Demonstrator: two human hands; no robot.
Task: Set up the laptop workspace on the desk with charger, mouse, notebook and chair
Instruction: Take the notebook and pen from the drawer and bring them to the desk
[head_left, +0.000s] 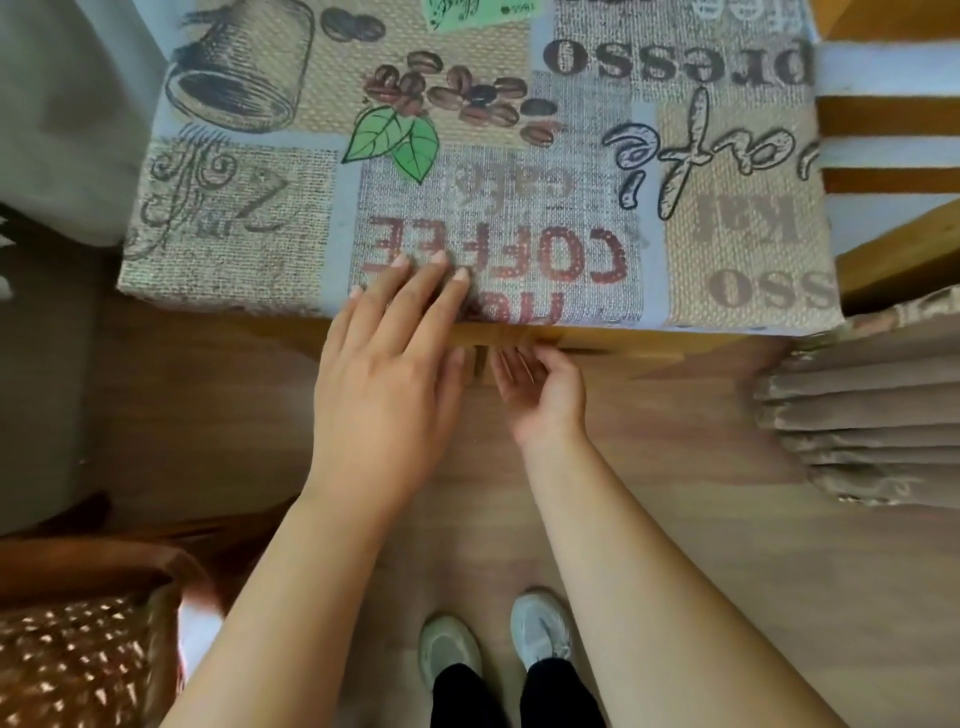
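Hands at chair (519, 130) seat's 6 o'clock edge.
Left hand (384, 374) flat, fingers straight on cushion; right hand (540, 384) loosely open under wooden rail, apparently holding nothing.

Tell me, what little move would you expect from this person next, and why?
Probably curl the right hand up under the wooden front edge of the chair seat to grip it. That hand lies palm up just below the edge, fingers loose, holding nothing, while the left hand lies flat with fingertips on the printed cushion. No laptop, mouse or notebook shows here.
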